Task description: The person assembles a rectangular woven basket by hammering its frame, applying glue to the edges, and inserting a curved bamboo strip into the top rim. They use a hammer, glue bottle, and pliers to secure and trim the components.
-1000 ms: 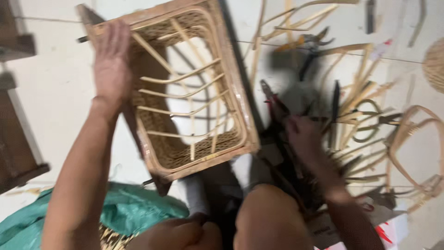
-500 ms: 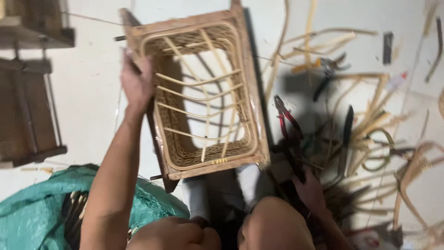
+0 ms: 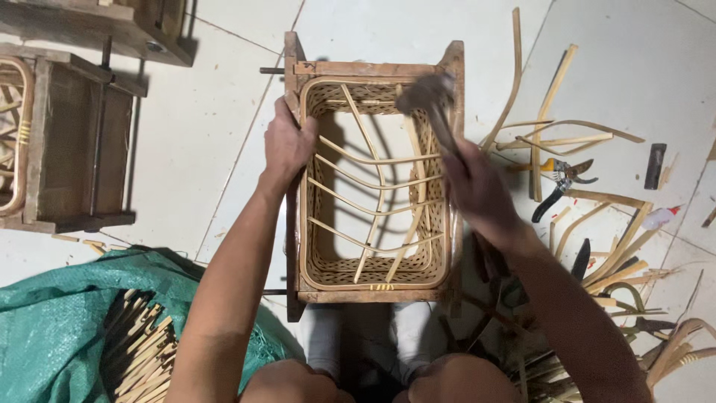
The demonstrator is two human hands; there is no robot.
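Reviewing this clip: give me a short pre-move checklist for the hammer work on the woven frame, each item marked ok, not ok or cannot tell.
1. Left hand steadies the frame at its left rim: ok.
2. Right hand grips the hammer handle: ok.
3. Hammer head sits over the frame's top right corner: ok, though blurred.
4. Left fingers clear of the hammer head: ok, they are on the opposite side.
5. Nail or peg under the head: cannot tell.
6. Floor to the right free of clutter: not ok; cane strips and pliers lie there.
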